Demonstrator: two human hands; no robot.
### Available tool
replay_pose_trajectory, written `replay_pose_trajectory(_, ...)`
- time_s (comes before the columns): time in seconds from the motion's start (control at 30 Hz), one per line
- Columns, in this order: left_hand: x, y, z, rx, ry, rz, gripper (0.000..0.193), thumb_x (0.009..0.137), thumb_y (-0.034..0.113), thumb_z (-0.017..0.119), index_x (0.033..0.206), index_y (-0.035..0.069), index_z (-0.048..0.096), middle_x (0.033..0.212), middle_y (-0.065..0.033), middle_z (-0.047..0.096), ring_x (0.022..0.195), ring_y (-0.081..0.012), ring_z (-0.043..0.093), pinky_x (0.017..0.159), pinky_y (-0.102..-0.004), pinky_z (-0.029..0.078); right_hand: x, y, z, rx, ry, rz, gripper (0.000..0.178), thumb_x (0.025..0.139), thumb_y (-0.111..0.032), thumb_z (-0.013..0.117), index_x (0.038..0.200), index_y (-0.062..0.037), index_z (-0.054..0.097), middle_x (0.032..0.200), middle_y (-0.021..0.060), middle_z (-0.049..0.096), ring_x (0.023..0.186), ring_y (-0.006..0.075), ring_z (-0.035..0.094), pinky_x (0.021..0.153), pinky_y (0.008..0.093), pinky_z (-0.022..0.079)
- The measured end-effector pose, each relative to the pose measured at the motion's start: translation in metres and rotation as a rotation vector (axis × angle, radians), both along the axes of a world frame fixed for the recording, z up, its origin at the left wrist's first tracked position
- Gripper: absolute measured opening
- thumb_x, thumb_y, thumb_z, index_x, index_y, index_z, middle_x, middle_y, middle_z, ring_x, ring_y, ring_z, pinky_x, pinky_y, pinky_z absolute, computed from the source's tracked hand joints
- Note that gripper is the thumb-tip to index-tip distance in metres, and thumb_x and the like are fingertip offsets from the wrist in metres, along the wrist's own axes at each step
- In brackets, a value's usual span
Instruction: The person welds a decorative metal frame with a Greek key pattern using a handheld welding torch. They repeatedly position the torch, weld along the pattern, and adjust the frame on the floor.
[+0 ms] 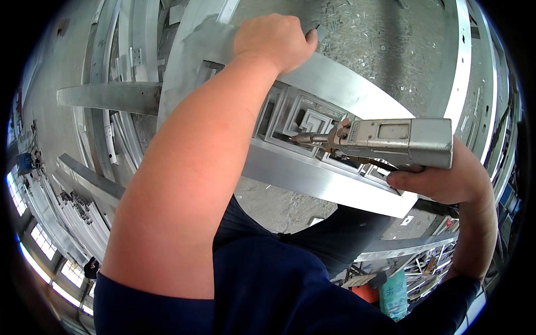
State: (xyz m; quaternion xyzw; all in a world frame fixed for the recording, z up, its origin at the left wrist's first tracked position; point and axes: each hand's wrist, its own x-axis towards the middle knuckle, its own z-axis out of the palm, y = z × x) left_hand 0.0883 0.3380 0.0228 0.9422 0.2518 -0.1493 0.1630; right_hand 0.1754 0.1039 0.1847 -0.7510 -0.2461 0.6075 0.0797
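Observation:
A long silver metal panel (329, 181) lies across in front of me, with an inset lattice of nested square metal frames (312, 120). My right hand (441, 181) is closed round a boxy silver gun (399, 139) that looks like a welding gun; its handle is mostly hidden. The narrow copper-coloured nozzle (312, 138) points left, its tip at the lattice bars. My left hand (273, 42) is closed at the panel's far edge, fingers curled down out of sight. A small dark tip shows beside its thumb; what the hand grips is hidden.
Metal beams (109, 97) stick out left of the panel, with stacked profiles (84, 215) beyond. A long curved-looking rail (459, 67) runs along the right. Below right stand a turquoise bag (393, 296) and scrap pieces. Bits of debris lie on the concrete floor (379, 56).

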Motion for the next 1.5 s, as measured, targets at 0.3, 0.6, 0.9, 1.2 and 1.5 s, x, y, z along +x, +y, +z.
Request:
replay_pose_trajectory(0.3,-0.001,0.003,-0.001,-0.039,-0.005,0.021,0.048,0.097,0.049,0.05,0.092,0.011,0.078,0.092,-0.0109,0.077,0.089,-0.0309,0.074,0.078,-0.044,0.059,-0.005,-0.023,-0.023,0.224,0.024,0.022,0.058,0.079,-0.018,0.087,0.129,-0.0014,0.062,0.105,0.0131,0.074,0.094,0.0196,0.072,0.081,0.0331,0.058)
replay_pose_trajectory(0.6,-0.001,0.003,-0.001,-0.014,-0.007,-0.001,0.05,0.098,0.05,0.049,0.093,0.01,0.079,0.094,-0.0107,0.077,0.091,-0.03,0.074,0.081,-0.0428,0.058,-0.011,-0.011,-0.02,0.056,0.009,-0.046,0.06,0.078,-0.019,0.088,0.128,-0.0019,0.061,0.105,0.0126,0.073,0.093,0.0181,0.071,0.083,0.0336,0.058)
replay_pose_trajectory(0.9,0.001,0.001,0.0,0.014,0.011,-0.013,0.05,0.098,0.051,0.049,0.09,0.01,0.077,0.091,-0.0107,0.076,0.088,-0.0312,0.073,0.08,-0.0436,0.058,-0.012,-0.025,-0.04,0.169,0.001,-0.021,0.06,0.075,-0.022,0.089,0.124,-0.0003,0.064,0.107,0.0144,0.074,0.095,0.0203,0.072,0.086,0.0327,0.056)
replay_pose_trajectory(1.2,0.0,0.001,-0.005,0.024,-0.003,0.005,0.05,0.098,0.052,0.049,0.091,0.01,0.075,0.09,-0.011,0.076,0.087,-0.0322,0.073,0.078,-0.0449,0.059,-0.012,-0.008,-0.03,-0.004,0.025,-0.056,0.06,0.073,-0.025,0.09,0.122,0.0,0.065,0.106,0.0147,0.074,0.098,0.0217,0.073,0.089,0.0338,0.056)
replay_pose_trajectory(1.5,0.001,0.001,0.004,0.007,0.044,-0.009,0.051,0.099,0.05,0.046,0.097,0.01,0.078,0.099,-0.0113,0.077,0.095,-0.0301,0.074,0.084,-0.0428,0.058,-0.014,-0.016,-0.037,0.166,-0.012,-0.039,0.058,0.074,-0.026,0.089,0.121,-0.0014,0.067,0.106,0.0148,0.074,0.098,0.0231,0.073,0.088,0.0345,0.056)
